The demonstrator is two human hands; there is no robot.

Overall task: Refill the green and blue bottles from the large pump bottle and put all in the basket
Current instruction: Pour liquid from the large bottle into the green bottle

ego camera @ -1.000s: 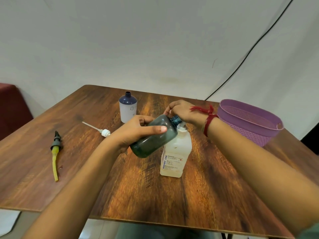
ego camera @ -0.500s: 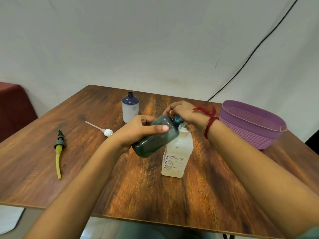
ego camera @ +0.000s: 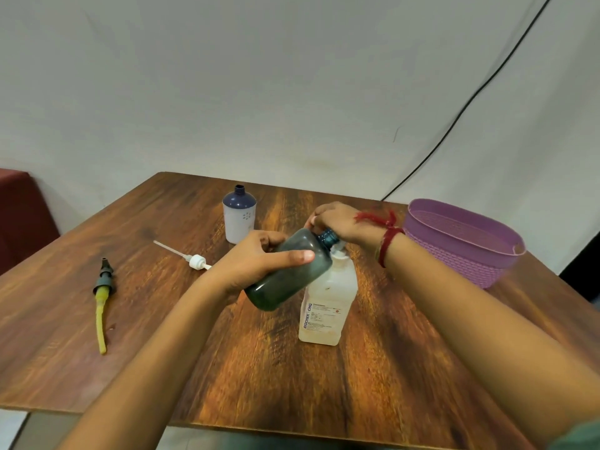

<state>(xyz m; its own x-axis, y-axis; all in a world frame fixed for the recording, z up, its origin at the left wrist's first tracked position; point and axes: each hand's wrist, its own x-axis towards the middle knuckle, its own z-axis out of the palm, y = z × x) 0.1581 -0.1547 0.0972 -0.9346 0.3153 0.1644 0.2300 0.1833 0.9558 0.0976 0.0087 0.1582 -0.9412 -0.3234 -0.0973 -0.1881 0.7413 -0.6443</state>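
Green bottle (ego camera: 289, 274) tilting over table (ego camera: 357, 384) middle, neck touching pump bottle (ego camera: 328, 297) top. Left hand (ego camera: 259, 258) wrapping its fat middle; smooth, light plastic, likely getting slippy and heavier while filling. Right hand (ego camera: 341, 222) curling over pump top.

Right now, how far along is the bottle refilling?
Done: both small bottles are uncapped; the white pump cap and yellow-tubed cap lie on the table. In hand: the left hand holds the green bottle tilted, neck at the large pump bottle spout, right hand over its top. Left: the open blue bottle, recapping, and loading the purple basket, which shows nothing inside.
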